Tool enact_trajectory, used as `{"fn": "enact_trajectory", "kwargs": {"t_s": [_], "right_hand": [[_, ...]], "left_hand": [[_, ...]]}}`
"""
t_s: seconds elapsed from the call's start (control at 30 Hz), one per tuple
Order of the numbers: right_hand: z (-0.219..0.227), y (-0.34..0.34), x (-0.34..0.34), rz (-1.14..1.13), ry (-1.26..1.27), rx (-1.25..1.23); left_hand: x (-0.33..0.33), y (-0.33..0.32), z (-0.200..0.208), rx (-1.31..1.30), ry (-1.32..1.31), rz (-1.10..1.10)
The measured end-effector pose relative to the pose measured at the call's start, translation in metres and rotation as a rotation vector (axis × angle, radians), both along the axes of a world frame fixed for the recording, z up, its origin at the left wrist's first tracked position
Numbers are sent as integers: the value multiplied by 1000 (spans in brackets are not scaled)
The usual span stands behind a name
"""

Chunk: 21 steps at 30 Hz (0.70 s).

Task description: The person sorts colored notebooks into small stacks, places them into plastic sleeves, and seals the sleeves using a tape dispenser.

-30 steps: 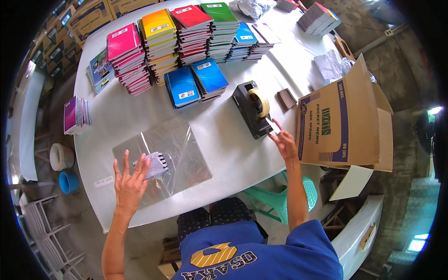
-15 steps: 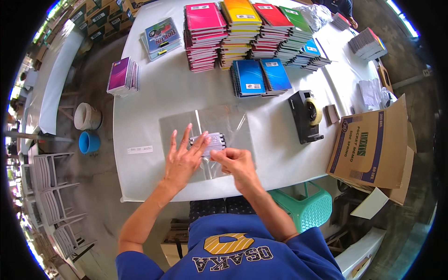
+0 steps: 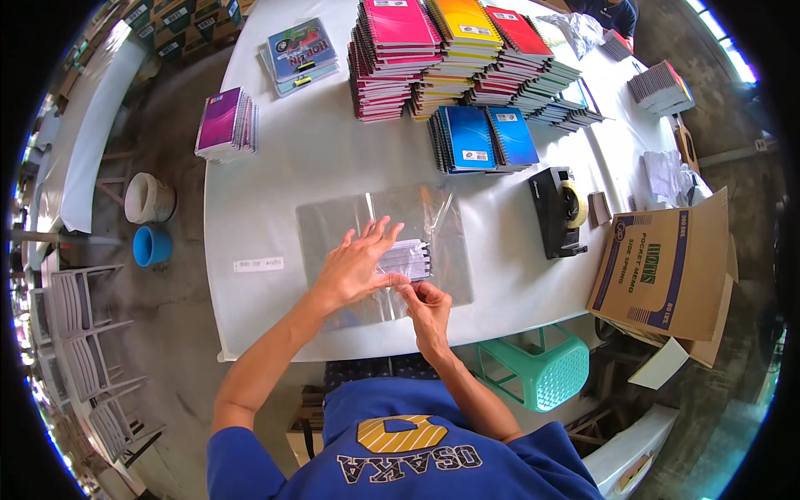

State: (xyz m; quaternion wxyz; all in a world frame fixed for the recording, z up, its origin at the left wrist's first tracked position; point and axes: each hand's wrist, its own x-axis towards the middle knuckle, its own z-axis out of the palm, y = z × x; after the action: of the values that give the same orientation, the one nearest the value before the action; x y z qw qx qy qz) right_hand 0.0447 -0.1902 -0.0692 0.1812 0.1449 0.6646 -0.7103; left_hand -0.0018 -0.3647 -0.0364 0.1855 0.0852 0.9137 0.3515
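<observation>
A small stack of white paper strips with dark marks along one edge (image 3: 406, 258) lies on clear plastic sheets (image 3: 450, 225) at the table's near middle. Over the left side of the stack spreads my left hand (image 3: 354, 271), fingers stretched apart and thumb reaching along the near edge. My right hand (image 3: 429, 312) is closed in a pinch just below the stack, its fingertips close to the left thumb. Whatever lies between those fingertips is too small to make out. To the left, a single white printed strip (image 3: 258, 264) rests on the table.
Tall stacks of spiral notebooks (image 3: 404, 25) stand at the back, with blue notebooks (image 3: 475, 137) in front. A black tape dispenser (image 3: 552, 212) sits to the right, near an open cardboard box (image 3: 650, 267). Purple notebooks (image 3: 225, 123) are at left; a green stool (image 3: 554, 375) stands below the edge.
My left hand has turned, its thumb now stretched toward the right hand. The right hand has shifted from the stack's lower right corner to below its near edge. The view has shifted slightly.
</observation>
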Motion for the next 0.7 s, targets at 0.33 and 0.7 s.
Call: {"fn": "enact_trajectory", "kwargs": {"t_s": [0.33,0.7], "right_hand": [[-5,-1,1,-17,42,-41],[5,47,-24,214,556,761]], "left_hand": [[3,7,-2,-83,38,24],[14,-4,-10,190,182,112]]}}
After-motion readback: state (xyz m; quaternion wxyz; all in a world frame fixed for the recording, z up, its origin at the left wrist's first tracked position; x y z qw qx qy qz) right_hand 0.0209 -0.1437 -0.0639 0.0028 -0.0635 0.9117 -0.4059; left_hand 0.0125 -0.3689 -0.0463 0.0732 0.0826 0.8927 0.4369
